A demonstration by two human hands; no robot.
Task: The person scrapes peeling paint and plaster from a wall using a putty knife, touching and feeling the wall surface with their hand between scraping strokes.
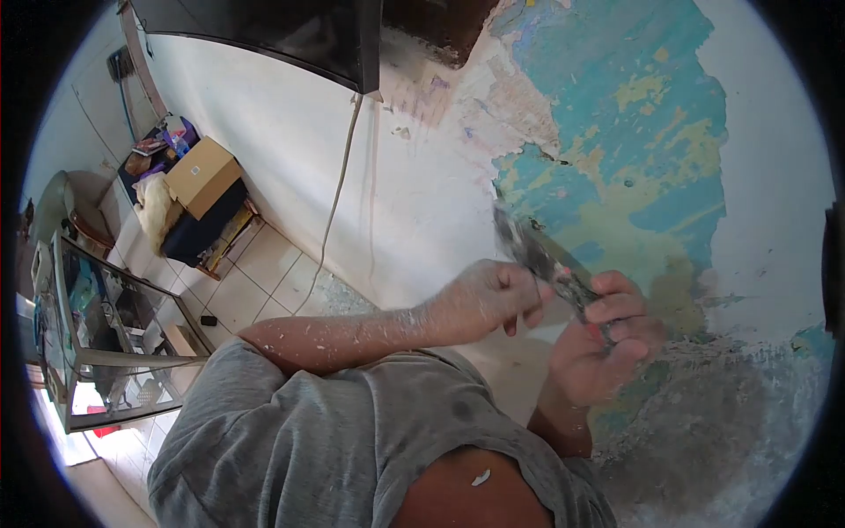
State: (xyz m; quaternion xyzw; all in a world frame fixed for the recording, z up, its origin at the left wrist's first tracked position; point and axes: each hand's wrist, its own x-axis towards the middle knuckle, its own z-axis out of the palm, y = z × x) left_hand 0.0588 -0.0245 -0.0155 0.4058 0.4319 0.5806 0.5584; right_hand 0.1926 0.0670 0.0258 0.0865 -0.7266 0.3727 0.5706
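Note:
My right hand [607, 343] is closed around the handle end of a long, dark, paint-smeared scraper [547, 262], which is blurred by motion. The tool slants up and left in front of the wall, its tip near the edge of a peeled patch. Beside its middle is my left hand [493, 299], fingers curled and pressed together, seemingly touching the tool; what lies between the fingers is hidden. White specks cover the left hand and forearm. Behind the tool, the wall [431, 194] shows turquoise and yellowish old paint [651, 150] beside white paint.
A dark screen [264, 31] is at the top, with a cable [339, 189] hanging below it. At left are a cardboard box [202, 176] on a dark-covered table and a glass-sided cabinet [132, 361]. Pale debris [339, 295] lies on the tiled floor near the wall.

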